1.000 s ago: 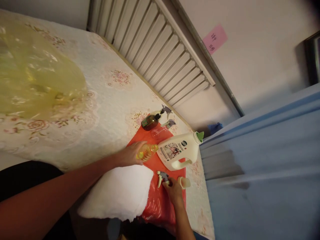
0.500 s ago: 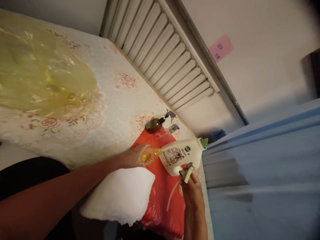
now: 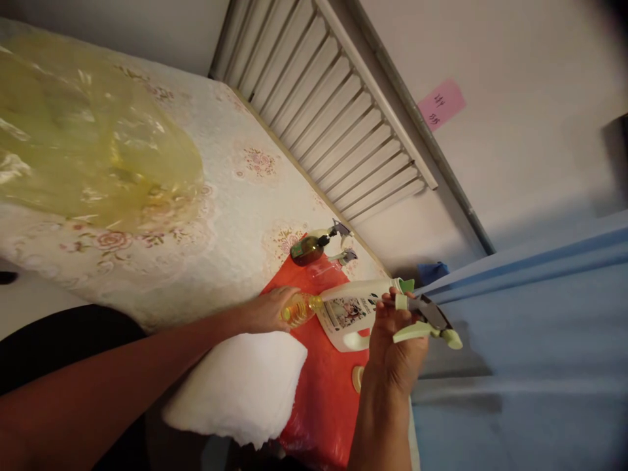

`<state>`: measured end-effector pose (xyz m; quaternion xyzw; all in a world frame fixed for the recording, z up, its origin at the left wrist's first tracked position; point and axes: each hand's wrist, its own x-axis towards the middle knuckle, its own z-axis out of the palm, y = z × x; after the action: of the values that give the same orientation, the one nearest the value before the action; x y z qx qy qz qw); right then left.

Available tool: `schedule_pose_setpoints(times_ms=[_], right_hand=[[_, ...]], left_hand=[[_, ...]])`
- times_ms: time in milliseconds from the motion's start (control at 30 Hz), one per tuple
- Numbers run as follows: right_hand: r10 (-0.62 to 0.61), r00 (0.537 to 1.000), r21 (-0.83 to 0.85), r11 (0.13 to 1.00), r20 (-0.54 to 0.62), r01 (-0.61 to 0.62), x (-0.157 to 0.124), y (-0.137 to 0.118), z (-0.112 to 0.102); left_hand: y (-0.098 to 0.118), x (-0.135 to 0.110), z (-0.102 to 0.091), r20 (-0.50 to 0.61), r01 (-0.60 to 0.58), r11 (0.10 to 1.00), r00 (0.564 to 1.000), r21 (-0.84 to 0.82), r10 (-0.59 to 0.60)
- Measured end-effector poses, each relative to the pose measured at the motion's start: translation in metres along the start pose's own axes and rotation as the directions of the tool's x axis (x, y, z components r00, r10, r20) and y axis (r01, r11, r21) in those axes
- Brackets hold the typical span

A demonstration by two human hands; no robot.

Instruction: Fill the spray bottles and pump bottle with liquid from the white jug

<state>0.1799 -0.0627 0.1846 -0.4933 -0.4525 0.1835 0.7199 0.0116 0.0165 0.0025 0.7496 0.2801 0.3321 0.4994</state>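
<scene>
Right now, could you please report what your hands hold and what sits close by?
Left hand gripping yellow bottle. Right hand holding spray trigger. White jug partly hidden behind right hand; white cloth near left hand.

- Looks to me like a room in somebody's home, though I can't tell which room.
- A pale covering printed with roses (image 3: 235, 219) dresses the broad surface here.
- A slatted radiator (image 3: 339, 127) sits along the wall, with 1 pink handwritten note (image 3: 446, 101) near it.
- Blue cloth (image 3: 534, 353) hangs in folds, like a curtain.
- Household-type bottles gather around a red plastic sheet (image 3: 321, 412): a white handled jug (image 3: 343, 313), a dark pump bottle (image 3: 307, 251), a clear bottle of yellow liquid (image 3: 300, 310).
</scene>
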Motion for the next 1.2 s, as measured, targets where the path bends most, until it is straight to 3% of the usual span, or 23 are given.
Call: schedule_pose_setpoints(times_ms=[133,433,600,1200], right_hand=[[0.033,0.999,0.001,0.999,-0.043,-0.033,-0.008,0.015,0.007],[0.262,0.965,-0.080,0.963,0.026,-0.259,-0.037,0.083,0.007],[0.319,0.944,-0.165,0.939,0.083,-0.303,-0.048,0.111,0.000],[0.330,0.926,-0.206,0.934,0.185,-0.292,-0.050,0.097,0.012]], left_hand=[[0.002,-0.001,-0.001,0.003,0.000,1.000,1.000,-0.014,0.000],[-0.006,0.000,0.002,-0.028,-0.054,0.997,0.998,-0.048,0.053],[-0.008,0.000,0.004,-0.023,-0.073,0.997,0.997,-0.035,0.073],[-0.007,0.000,0.005,-0.008,-0.072,0.997,0.997,0.018,0.072]])
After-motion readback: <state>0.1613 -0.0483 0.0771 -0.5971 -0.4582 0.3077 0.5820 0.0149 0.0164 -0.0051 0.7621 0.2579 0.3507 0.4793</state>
